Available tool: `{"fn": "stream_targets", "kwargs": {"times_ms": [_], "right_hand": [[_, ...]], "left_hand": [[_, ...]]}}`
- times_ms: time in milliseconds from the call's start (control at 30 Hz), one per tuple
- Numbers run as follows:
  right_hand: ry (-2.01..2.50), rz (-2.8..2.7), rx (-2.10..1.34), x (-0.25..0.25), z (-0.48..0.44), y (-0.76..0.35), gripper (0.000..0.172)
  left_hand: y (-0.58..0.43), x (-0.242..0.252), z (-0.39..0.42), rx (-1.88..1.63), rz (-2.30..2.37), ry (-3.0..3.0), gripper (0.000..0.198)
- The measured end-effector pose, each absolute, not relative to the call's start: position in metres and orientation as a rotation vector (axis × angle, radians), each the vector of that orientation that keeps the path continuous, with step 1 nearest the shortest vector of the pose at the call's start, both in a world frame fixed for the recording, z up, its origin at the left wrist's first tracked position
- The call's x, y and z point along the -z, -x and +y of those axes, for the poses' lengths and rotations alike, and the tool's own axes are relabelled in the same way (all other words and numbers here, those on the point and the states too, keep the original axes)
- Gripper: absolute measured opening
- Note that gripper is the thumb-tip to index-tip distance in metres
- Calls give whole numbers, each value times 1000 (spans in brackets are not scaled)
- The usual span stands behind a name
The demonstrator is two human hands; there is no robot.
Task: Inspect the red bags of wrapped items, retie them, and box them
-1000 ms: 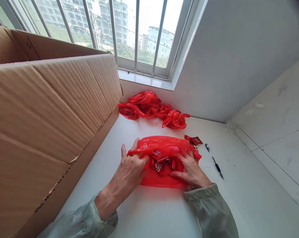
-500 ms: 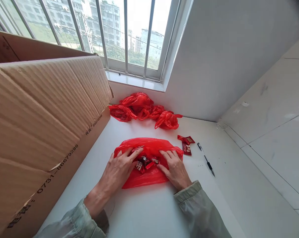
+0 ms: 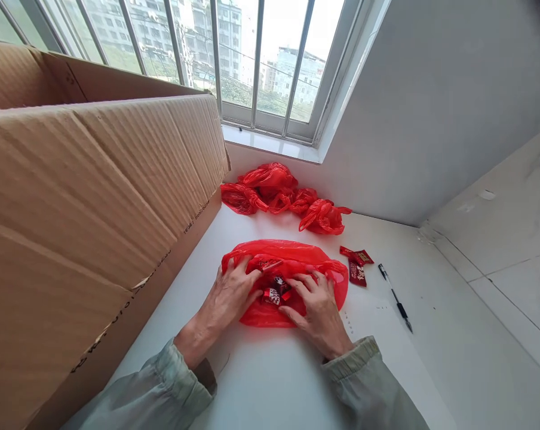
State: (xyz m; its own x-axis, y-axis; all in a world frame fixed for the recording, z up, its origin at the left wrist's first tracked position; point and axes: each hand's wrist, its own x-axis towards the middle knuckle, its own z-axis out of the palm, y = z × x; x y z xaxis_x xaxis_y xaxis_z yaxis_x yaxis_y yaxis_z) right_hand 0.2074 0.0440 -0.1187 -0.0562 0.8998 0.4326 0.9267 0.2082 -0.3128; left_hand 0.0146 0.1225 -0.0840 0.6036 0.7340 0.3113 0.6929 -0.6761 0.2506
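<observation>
A red plastic bag (image 3: 279,246) lies spread on the white tabletop, its mouth facing up. Several small red wrapped snack packets (image 3: 273,295) show inside it. My left hand (image 3: 227,297) rests at the bag's left side, fingers apart and partly over the rim, with the thumb near the packets. From the right, my right hand (image 3: 318,303) reaches over the opening. Its fingers are spread and curved above the packets, the tips close to them. Whether those fingertips touch a packet I cannot tell.
A large open cardboard box (image 3: 117,179) stands at the left. Several knotted red bags (image 3: 272,182) sit against the wall below the barred window (image 3: 256,71). Right of the open bag lie a few loose red packets (image 3: 358,272) and a black pen (image 3: 396,298).
My right hand has moved inward over the bag's opening, covering some packets. My left hand remains at the left rim. The whole view has shifted, so everything appears farther right.
</observation>
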Motion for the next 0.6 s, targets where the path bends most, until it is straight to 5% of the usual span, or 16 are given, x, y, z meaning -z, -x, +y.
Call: {"fn": "stream_targets", "kwargs": {"times_ms": [67, 167, 233, 400, 600], "right_hand": [[1681, -1926, 39, 121, 46, -206, 16], [1639, -1865, 12, 123, 49, -209, 17], [1622, -1848, 14, 123, 49, -211, 16], [1699, -1822, 30, 126, 48, -214, 35], [1780, -1761, -67, 132, 46, -227, 58]], "left_hand": [[-15, 82, 122, -473, 1265, -2723, 46], [-15, 79, 122, -401, 1310, -2697, 62], [-15, 80, 123, -377, 1279, -2716, 56], [-16, 93, 124, -428, 1184, -2861, 24], [-27, 105, 110, -504, 1181, -2892, 31]]}}
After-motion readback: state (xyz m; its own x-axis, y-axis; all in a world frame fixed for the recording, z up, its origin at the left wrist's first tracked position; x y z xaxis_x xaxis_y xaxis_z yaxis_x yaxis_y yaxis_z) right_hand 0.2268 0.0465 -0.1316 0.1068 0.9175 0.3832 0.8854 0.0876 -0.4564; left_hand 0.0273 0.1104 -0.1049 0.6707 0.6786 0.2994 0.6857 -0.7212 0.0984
